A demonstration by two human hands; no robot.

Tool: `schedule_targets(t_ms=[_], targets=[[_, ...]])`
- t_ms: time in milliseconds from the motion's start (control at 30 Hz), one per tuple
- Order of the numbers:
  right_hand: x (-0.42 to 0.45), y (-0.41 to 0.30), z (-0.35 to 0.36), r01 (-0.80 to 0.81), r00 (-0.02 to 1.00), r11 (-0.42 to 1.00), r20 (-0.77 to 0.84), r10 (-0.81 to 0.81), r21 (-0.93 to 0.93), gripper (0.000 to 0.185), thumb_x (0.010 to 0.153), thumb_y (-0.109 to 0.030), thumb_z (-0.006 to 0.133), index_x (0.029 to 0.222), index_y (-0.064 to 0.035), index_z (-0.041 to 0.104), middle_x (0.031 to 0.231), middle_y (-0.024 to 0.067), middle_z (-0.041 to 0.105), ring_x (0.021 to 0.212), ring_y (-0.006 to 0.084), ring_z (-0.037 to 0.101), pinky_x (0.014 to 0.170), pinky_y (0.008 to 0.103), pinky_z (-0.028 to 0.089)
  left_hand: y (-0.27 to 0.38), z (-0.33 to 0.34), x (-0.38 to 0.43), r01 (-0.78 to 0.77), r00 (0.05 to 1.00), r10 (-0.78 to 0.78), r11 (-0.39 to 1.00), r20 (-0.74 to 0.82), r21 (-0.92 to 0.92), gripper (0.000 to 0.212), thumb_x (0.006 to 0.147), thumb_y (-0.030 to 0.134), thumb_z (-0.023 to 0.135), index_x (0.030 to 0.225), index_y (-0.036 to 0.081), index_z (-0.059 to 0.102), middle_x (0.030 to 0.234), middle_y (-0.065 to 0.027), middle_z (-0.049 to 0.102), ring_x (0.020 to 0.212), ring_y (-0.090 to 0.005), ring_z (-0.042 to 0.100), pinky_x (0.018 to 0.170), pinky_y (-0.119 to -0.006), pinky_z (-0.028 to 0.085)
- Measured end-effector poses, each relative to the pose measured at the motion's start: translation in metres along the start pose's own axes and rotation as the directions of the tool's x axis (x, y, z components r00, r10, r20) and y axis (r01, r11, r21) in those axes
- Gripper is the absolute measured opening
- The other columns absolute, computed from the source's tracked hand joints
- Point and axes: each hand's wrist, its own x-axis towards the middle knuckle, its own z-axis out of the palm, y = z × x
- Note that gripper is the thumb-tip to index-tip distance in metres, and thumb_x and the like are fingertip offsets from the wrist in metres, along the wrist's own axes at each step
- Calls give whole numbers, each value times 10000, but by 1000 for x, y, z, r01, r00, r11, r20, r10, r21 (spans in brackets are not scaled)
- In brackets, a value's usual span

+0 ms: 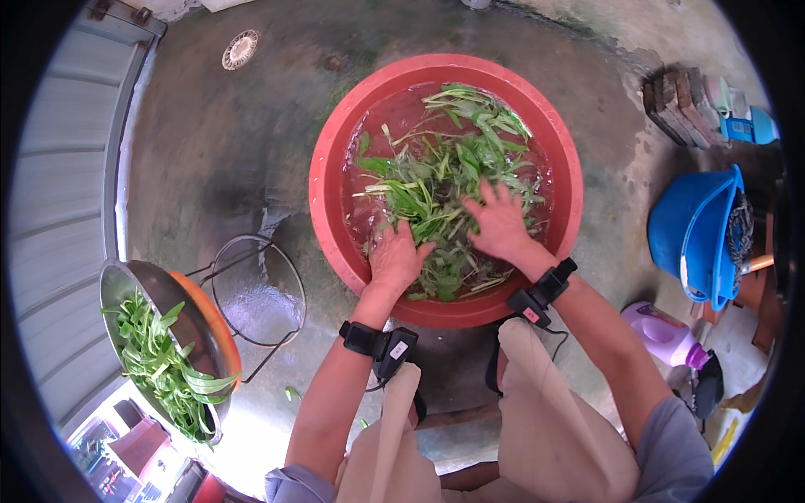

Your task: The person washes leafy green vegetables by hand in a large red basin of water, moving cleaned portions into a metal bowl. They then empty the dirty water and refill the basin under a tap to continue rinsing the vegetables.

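Before me on the floor is a round red plastic basin (pixel 322 182) of water. Leafy green vegetables (pixel 465 160) with long pale stems float in it, thickest across the middle and towards the far right. My left hand (pixel 397 254) is at the near left inside the basin, thumb apart, its fingertips against the edge of a clump of greens. Over the greens to the right, my right hand (pixel 501 221) has its fingers spread and grips nothing. A black strap with a small device sits on each wrist.
To the left, a metal bowl (pixel 201 320) of greens rests tilted beside a wire stand (pixel 304 308). A blue bucket (pixel 668 220) and a purple bottle (pixel 657 330) are on the right, with stacked bricks (pixel 682 107) farther back. A floor drain (pixel 241 49) lies at the far left.
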Motion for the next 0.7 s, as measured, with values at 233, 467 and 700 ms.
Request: schedule_targets(t_ms=[233, 467, 700], targets=[[5, 35, -26, 108, 991, 948, -111, -78, 301, 500, 641, -65, 617, 1130, -167, 611, 1127, 127, 586, 1047, 313, 546, 964, 397, 381, -20, -3, 1, -39, 975, -5, 981, -223, -190, 688, 765, 290, 675, 1300, 34, 328, 1246, -283, 428, 1136, -419, 451, 930, -452, 408], [30, 56, 39, -151, 880, 374, -48, 472, 915, 667, 726, -32, 610, 1342, -38, 356, 1188, 157, 516, 1088, 255, 503, 936, 328, 398, 10, 6, 39, -35, 979, -81, 833, -185, -552, 913, 748, 431, 682, 1371, -46, 214, 1247, -307, 448, 1152, -409, 458, 967, -415, 372], [12, 0, -14, -186, 972, -137, 202, 120, 973, 622, 711, 151, 478, 1298, -45, 418, 1137, 96, 569, 1029, 164, 550, 843, 277, 460, 29, -19, 39, 150, 987, 40, 143, 157, -978, 511, 828, 256, 667, 1211, -24, 478, 1140, -110, 582, 1021, -189, 557, 866, -313, 445]])
